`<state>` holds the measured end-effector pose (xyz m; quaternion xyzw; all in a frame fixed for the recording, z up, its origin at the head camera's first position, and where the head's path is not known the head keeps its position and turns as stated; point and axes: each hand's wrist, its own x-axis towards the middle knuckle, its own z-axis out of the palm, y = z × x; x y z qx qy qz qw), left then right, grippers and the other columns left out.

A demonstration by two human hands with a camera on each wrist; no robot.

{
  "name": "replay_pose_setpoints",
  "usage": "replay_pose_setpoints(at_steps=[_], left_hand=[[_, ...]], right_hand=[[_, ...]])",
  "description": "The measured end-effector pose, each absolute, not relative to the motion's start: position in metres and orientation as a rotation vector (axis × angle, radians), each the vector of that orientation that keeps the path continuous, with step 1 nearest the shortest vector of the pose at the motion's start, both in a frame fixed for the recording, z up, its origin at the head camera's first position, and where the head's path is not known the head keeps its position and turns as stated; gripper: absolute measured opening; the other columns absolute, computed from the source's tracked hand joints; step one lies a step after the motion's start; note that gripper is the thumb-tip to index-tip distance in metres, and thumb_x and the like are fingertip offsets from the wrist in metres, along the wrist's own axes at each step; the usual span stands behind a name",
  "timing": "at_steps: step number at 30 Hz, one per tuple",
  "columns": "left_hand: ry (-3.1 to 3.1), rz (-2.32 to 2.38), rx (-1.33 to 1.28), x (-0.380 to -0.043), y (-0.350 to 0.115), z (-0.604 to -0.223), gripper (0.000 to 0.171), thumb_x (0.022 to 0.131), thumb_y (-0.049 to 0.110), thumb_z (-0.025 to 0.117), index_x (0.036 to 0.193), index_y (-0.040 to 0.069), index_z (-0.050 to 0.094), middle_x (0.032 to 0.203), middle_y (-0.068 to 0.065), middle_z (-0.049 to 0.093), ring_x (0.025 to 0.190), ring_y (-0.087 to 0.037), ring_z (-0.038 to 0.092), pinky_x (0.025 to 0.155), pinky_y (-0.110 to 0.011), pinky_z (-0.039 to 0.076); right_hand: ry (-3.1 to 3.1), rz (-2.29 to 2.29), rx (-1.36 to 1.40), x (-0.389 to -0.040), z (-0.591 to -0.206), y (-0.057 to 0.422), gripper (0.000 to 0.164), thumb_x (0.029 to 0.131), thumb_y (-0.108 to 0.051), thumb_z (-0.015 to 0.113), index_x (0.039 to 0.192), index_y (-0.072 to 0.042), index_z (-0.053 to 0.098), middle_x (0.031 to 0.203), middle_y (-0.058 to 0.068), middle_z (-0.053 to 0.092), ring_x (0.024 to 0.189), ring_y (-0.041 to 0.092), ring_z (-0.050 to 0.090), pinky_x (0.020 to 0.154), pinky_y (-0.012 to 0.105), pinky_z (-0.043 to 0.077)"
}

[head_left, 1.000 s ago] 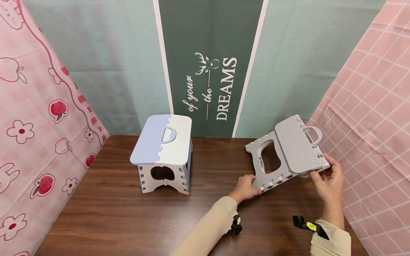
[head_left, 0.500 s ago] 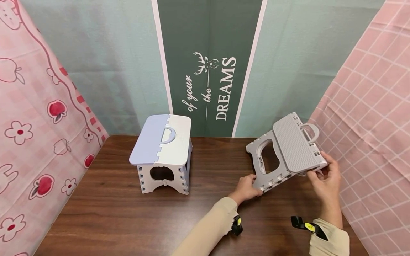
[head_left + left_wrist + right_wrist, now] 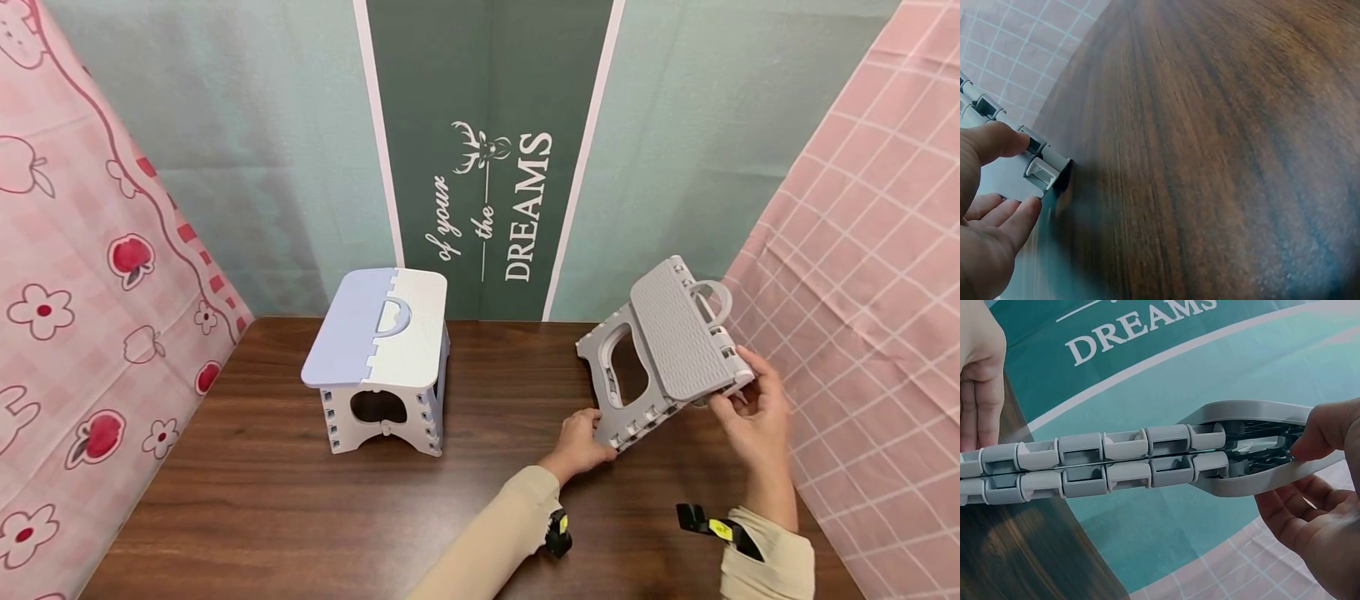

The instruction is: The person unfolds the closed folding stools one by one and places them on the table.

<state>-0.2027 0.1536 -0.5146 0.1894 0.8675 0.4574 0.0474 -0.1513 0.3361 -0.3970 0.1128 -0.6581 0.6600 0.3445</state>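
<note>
A grey folding stool (image 3: 678,333) leans at a slant on the right of the table, folded nearly flat, its handle loop towards the upper right. My left hand (image 3: 581,446) pinches its lower corner close to the tabletop; in the left wrist view the thumb (image 3: 1007,140) lies over the hinge pieces and fingers are beneath. At the raised seat end, my right hand (image 3: 761,417) grips the edge. The right wrist view shows its thumb (image 3: 1322,431) at the edge of the seat halves (image 3: 1247,484), fingers underneath. Hinge knuckles (image 3: 1085,456) line the side edge.
A second folding stool (image 3: 408,346), lilac and white, stands unfolded on the brown wooden table (image 3: 262,500) left of centre. Green cloth (image 3: 277,167) hangs behind, with pink patterned cloth (image 3: 90,333) on the left and pink checked cloth (image 3: 862,250) on the right.
The grey stool's seat end has swung left and tilted up more steeply, my right hand moving left and slightly up with it. My left hand stays at the lower corner.
</note>
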Motion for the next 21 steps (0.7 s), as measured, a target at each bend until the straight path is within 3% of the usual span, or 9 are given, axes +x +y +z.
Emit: replay_pose_setpoints(at_steps=[13,21], left_hand=[[2.556,1.545,0.570,-0.2002,0.1565,-0.5219,0.076,0.057,0.002,0.086,0.125,0.007,0.053,0.093,0.000,0.062,0.082,-0.006,0.057,0.067,-0.014,0.043],[2.461,1.632,0.579,-0.2052,0.1521,-0.5230,0.077,0.055,-0.001,0.087,0.124,0.005,0.054,0.089,-0.003,0.061,0.075,-0.007,0.058,0.062,-0.014,0.045]], right_hand=[[-1.850,1.709,0.400,-0.1535,-0.3946,0.3337,0.074,0.067,0.034,0.043,0.135,0.005,0.038,0.106,0.001,0.058,0.082,0.006,0.057,0.066,0.013,0.046],[-1.862,1.782,0.613,-0.1567,-0.3932,0.3372,0.084,0.063,0.041,0.042,0.138,0.004,0.035,0.110,0.003,0.059,0.091,0.009,0.059,0.076,0.017,0.047]])
